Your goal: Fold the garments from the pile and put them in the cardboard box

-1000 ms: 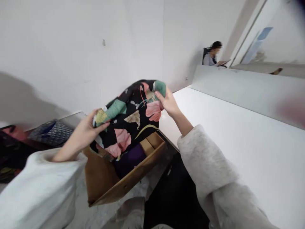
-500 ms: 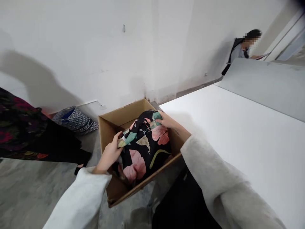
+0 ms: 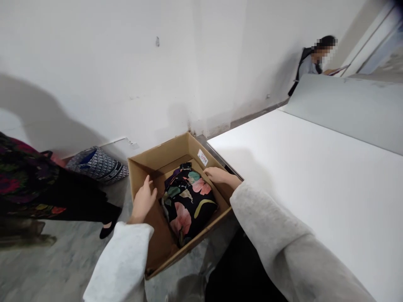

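A folded black garment with pink and green flowers [image 3: 188, 200] lies inside an open cardboard box [image 3: 163, 157] on the floor. My left hand [image 3: 144, 201] hovers over the box's left side, fingers loosely apart, holding nothing. My right hand [image 3: 218, 175] rests at the garment's far right edge, inside the box, fingers stretched flat and not gripping the cloth.
A white table [image 3: 315, 176] with a raised grey back panel [image 3: 346, 109] runs along the right. A patterned bag [image 3: 99, 163] sits by the wall. Someone in dark floral clothing [image 3: 28, 184] stands at left. A second person [image 3: 315, 58] sits far back right.
Both hands lowered the floral garment from mid-air down into the box and let go of it. The camera tilted down toward the floor.
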The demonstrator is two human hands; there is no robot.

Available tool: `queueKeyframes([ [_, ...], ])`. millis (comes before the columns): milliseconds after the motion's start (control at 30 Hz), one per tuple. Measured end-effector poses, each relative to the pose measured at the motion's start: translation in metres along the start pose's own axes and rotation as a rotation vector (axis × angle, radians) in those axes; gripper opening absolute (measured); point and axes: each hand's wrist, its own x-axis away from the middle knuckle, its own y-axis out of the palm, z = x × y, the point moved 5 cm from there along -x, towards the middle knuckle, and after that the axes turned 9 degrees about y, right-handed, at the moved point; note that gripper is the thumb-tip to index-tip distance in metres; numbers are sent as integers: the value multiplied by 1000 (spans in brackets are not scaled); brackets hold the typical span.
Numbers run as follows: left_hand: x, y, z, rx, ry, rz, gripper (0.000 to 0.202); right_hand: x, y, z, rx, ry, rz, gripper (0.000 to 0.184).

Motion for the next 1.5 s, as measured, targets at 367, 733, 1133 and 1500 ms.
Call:
queueKeyframes([
  [367, 86, -38, 150, 327, 389, 150, 32, 142, -112, 28, -58, 81, 187, 31],
  [733, 87, 46, 405, 557, 1077, -252, 24, 503, -198, 171, 180, 857, 861, 29],
  [1133, 221, 119, 678, 741, 1734, -714, 19, 830, -168, 157, 284, 1763, 1596, 34],
  [1500, 254, 175, 725, 1032, 1378, -1094, 18, 819, -185, 164, 487, 1869, 1436, 18],
])
